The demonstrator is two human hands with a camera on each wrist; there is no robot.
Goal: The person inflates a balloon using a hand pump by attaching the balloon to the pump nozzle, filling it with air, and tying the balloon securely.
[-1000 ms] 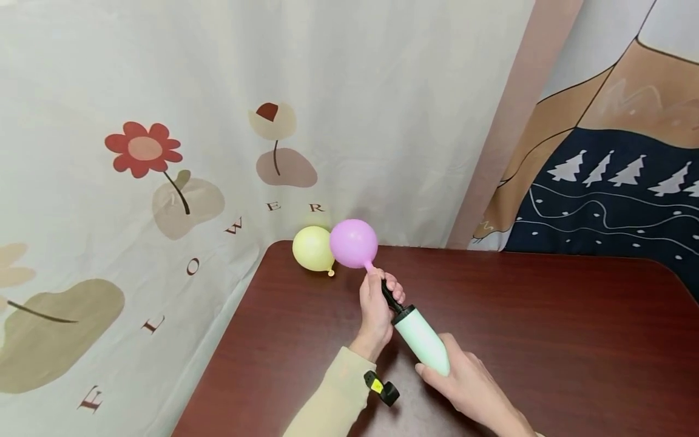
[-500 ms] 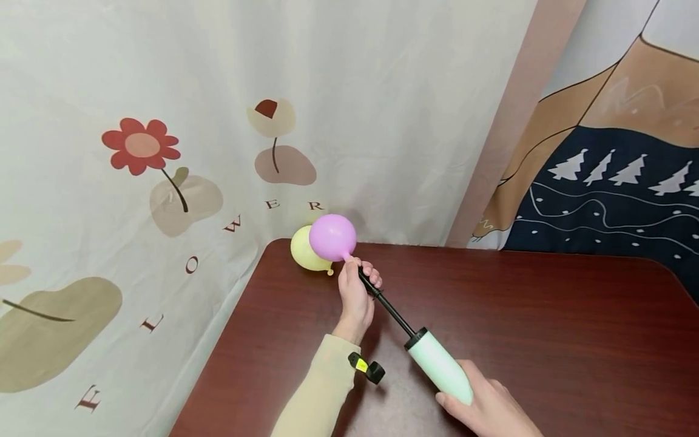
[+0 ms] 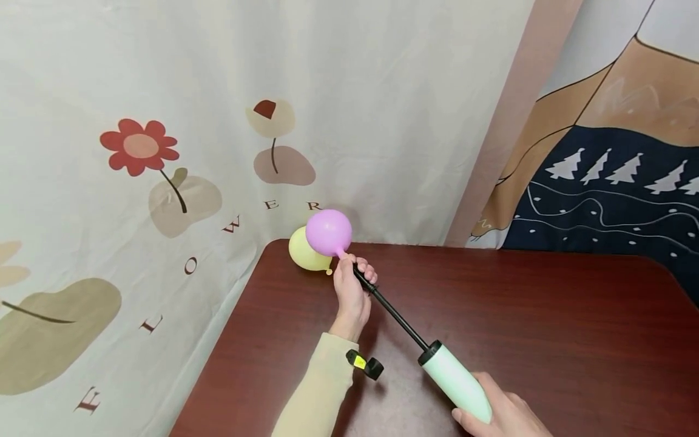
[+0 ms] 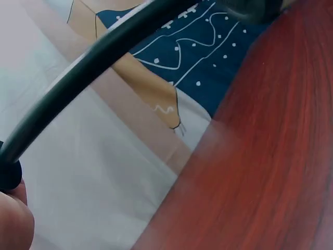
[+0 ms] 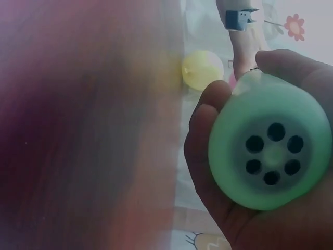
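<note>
1. The purple balloon (image 3: 329,232), round and inflated, sits at the far end of the pump (image 3: 457,383), its neck pointing down toward the black tip, over the table's far left part.
2. The pump slants over the table: black end at the far side, a long stretch of thin black rod showing, then the pale green barrel nearest the person. The right wrist view shows a ring of six dark holes in the barrel's base.
3. Of the hands, the left hand (image 3: 352,290) grips the pump's black end, thumb up by the balloon's neck.
4. The right hand (image 3: 505,414) wraps round the barrel's near end.
5. A yellow balloon (image 3: 303,254), knotted, lies on the table behind the purple one, partly hidden by it.
6. A black wrist device (image 3: 366,365) sits at the left arm's cream sleeve (image 3: 317,388).
7. The reddish-brown table (image 3: 546,309) meets a pale curtain (image 3: 404,121) printed with flowers and letters.
</note>
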